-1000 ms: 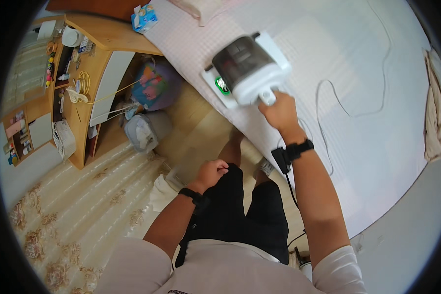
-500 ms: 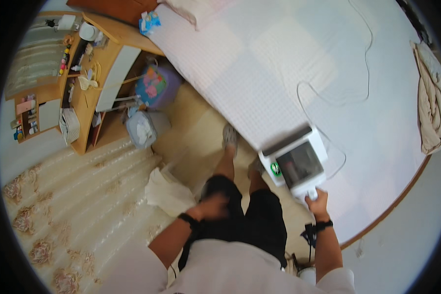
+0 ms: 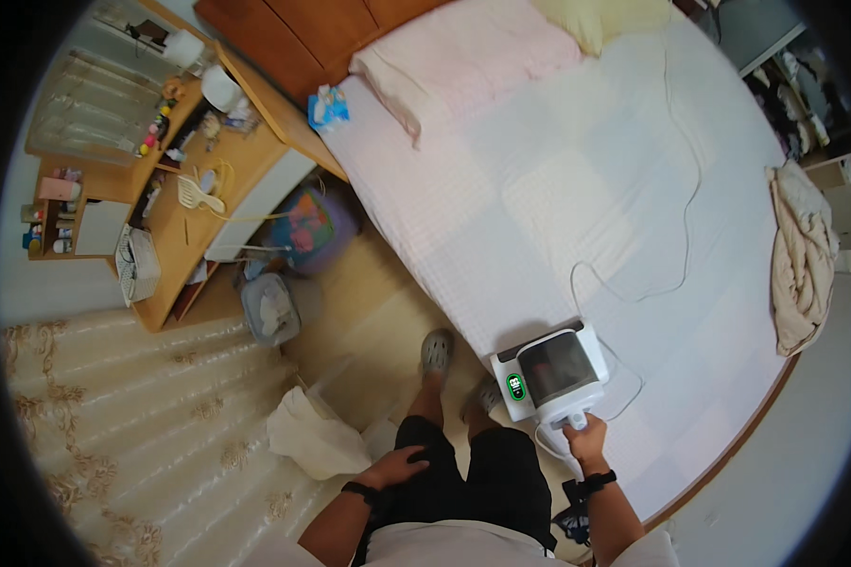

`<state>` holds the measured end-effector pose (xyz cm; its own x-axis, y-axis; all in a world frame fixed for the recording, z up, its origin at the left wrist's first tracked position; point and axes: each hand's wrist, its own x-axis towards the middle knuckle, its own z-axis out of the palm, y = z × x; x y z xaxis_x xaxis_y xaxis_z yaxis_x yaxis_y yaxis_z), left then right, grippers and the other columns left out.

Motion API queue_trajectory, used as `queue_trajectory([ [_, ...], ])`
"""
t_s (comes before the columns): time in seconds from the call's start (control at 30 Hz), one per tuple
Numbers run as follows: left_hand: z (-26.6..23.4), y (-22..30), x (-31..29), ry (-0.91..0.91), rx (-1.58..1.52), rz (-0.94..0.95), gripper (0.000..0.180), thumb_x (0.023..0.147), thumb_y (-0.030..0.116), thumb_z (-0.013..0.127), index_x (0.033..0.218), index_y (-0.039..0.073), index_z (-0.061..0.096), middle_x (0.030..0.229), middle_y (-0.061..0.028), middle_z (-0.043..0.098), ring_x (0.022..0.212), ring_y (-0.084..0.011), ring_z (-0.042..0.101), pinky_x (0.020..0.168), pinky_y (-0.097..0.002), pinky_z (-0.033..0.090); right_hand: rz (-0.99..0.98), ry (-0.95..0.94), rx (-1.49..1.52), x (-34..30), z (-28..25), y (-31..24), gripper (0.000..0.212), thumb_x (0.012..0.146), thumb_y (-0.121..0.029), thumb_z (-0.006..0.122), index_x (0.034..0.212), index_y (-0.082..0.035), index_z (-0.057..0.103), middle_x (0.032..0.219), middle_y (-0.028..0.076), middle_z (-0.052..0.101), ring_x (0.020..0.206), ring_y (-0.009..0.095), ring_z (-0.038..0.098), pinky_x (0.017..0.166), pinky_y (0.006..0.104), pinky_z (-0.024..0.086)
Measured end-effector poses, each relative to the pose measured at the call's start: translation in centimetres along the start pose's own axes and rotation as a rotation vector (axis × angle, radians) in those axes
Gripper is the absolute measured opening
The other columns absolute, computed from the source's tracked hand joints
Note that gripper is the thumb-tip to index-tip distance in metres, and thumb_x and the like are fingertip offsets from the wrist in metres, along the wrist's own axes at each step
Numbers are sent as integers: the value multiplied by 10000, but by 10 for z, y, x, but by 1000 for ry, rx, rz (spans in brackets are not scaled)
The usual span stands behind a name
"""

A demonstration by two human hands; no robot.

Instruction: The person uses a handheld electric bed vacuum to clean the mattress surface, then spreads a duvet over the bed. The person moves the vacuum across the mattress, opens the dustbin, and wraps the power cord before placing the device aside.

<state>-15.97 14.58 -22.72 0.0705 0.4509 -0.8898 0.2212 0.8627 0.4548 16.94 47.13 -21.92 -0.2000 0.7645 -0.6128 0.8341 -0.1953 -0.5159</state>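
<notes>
My right hand (image 3: 586,439) is closed around the handle of a white corded bed vacuum (image 3: 594,364). Its see-through dark dust cup faces up, and a green-lit display shows on its left side. The vacuum sits on the near left edge of the bed (image 3: 501,227), on the pale checked cover. My left hand (image 3: 395,466) lies on my left thigh, over the black shorts, holding nothing, its fingers stretched out.
The thin vacuum cord (image 3: 687,203) loops over the bed. Pink pillows (image 3: 463,66) lie at the headboard, a bunched beige blanket (image 3: 802,269) at the right edge. To the left stand a wooden dressing table (image 3: 184,231), a grey bin (image 3: 270,307) and a patterned curtain (image 3: 161,416).
My left hand has come to rest on my thigh after a blur of motion. The view has shifted, showing more pillows and headboard; the vacuum appears lower, still in my right hand.
</notes>
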Motion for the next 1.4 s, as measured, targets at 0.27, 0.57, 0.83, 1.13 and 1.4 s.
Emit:
queue_trajectory([
  [0.27, -62, -33, -77, 252, 29, -76, 595, 976, 485, 666, 1384, 52, 644, 1350, -213, 684, 1268, -385, 641, 1084, -439, 498, 172, -32, 244, 19, -2, -105, 305, 888, -291, 714, 998, -12, 768, 852, 203, 754, 762, 349, 748, 714, 450, 577],
  [0.57, -174, -19, -111, 377, -17, 179, 469, 990, 336, 719, 1311, -1, 657, 1238, -195, 728, 1164, -281, 697, 1000, -391, 540, 12, 59, 410, -80, -63, -215, 371, 982, -247, 562, 780, 38, 686, 595, 105, 617, 477, 210, 588, 486, 365, 476],
  [0.83, -212, 136, -124, 172, 114, 512, 484, 1006, 274, 722, 1365, -29, 607, 1291, -179, 703, 1181, -272, 685, 1010, -374, 536, -59, 344, 1125, -263, -131, -297, 378, 917, -313, 585, 753, 26, 629, 578, 95, 558, 460, 184, 517, 476, 345, 430],
  [1.13, -105, 341, -206, -544, -421, 791, 817, 1085, 648, 384, 1620, 31, 341, 1600, -128, 470, 1463, -251, 444, 1201, -422, 337, -614, 636, 1355, -451, -148, -232, 463, 919, -444, 499, 808, -8, 612, 527, 48, 503, 439, 178, 487, 475, 355, 453],
  [1.4, 72, 441, -323, -841, -338, 1135, 879, 1095, 671, 240, 1681, 23, 142, 1742, -168, 206, 1609, -291, 206, 1293, -459, 156, -667, 1487, 1408, -547, -121, -78, 743, 967, -504, 388, 1435, 32, 603, 1468, 223, 591, 1431, 366, 464, 1189, 527, 394],
])
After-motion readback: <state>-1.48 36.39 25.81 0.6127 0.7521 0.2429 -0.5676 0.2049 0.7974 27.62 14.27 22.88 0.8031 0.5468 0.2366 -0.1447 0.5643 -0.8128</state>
